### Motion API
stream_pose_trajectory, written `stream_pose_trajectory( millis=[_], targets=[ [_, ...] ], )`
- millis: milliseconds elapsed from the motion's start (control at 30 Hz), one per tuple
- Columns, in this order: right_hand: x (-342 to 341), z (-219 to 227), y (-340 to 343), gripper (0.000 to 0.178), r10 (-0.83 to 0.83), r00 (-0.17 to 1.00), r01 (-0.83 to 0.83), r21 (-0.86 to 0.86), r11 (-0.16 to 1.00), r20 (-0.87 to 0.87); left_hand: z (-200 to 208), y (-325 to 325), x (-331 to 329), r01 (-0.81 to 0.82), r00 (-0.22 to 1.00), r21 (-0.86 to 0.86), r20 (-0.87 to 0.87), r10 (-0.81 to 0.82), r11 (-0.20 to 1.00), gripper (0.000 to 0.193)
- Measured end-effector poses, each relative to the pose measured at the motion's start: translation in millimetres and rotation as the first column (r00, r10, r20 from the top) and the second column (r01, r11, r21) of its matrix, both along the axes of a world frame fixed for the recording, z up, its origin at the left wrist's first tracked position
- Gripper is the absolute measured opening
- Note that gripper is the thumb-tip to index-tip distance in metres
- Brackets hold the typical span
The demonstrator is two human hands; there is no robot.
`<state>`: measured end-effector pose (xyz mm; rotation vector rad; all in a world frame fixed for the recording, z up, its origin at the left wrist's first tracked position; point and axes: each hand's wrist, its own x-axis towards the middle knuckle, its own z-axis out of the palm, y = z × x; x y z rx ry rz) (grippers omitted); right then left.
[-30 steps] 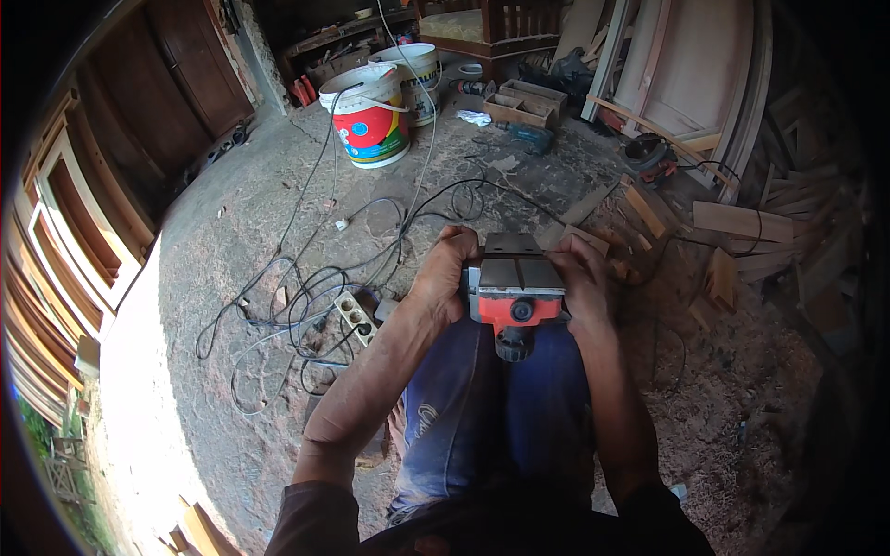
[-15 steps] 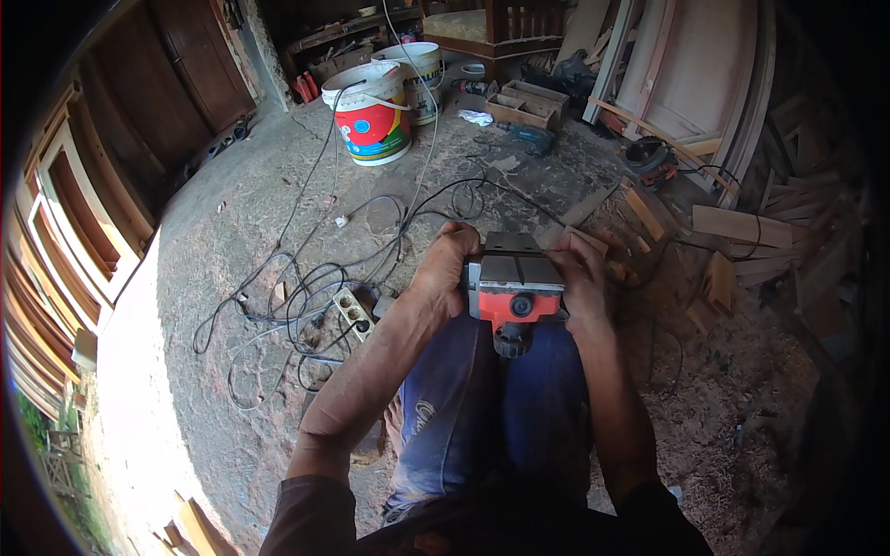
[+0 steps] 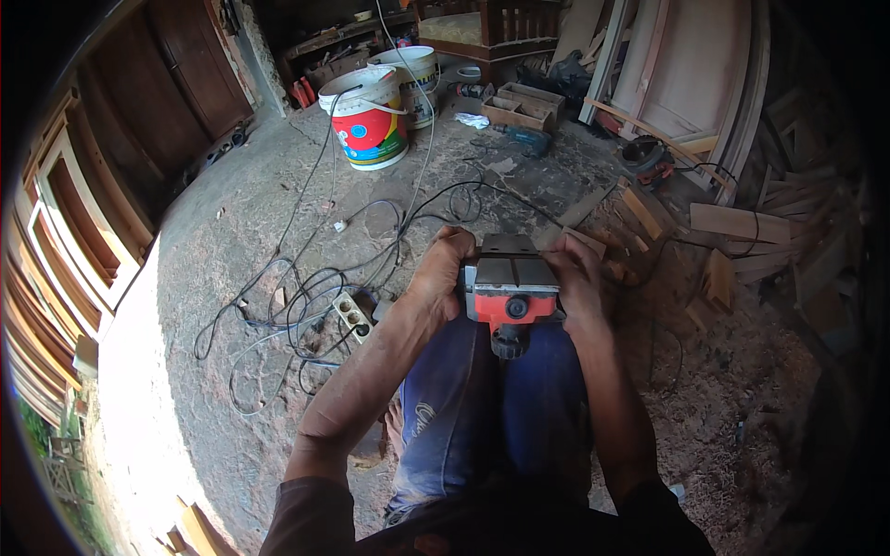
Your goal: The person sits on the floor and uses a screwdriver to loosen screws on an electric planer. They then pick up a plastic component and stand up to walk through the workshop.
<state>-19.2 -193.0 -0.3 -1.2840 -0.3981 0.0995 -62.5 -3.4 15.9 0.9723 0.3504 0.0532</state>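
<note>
An electric hand planer (image 3: 515,278), red with a grey metal sole and a black knob, is held over my knees with its sole turned up. My left hand (image 3: 445,269) grips its left side, fingers wrapped round the edge. On the opposite side my right hand (image 3: 581,283) is closed against the body, its fingertips near the far corner; part of its grip is hidden behind the tool. Below the planer show my blue trousers (image 3: 454,398).
A white power strip (image 3: 352,317) lies among tangled cables to the left. Paint buckets (image 3: 366,130) stand farther off, near a wooden tool box (image 3: 524,107) and a teal power drill (image 3: 524,139). Wood offcuts (image 3: 742,225) and shavings cover the right side.
The planer and both hands stay nearly in place, shifted very slightly left in the picture. The view has tilted a little; the grip looks the same.
</note>
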Motion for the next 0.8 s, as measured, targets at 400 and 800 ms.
stream_pose_trajectory(
  millis=[400, 800],
  targets=[
    [-2.9, 5.6, 1.6, 0.014, -0.002, 1.000, 0.002, -0.018, 1.000, -0.018, -3.0, 0.4, -0.3, -0.003, 1.000, 0.057, -0.031, 0.005, 0.998, 0.041],
    [-2.1, 1.5, 3.2, 0.013, -0.018, 0.999, 0.018, -0.007, 1.000, -0.044, -1.8, 1.4, -0.3, 0.010, 0.999, 0.047, -0.040, -0.008, 0.999, 0.043]
  ],
)
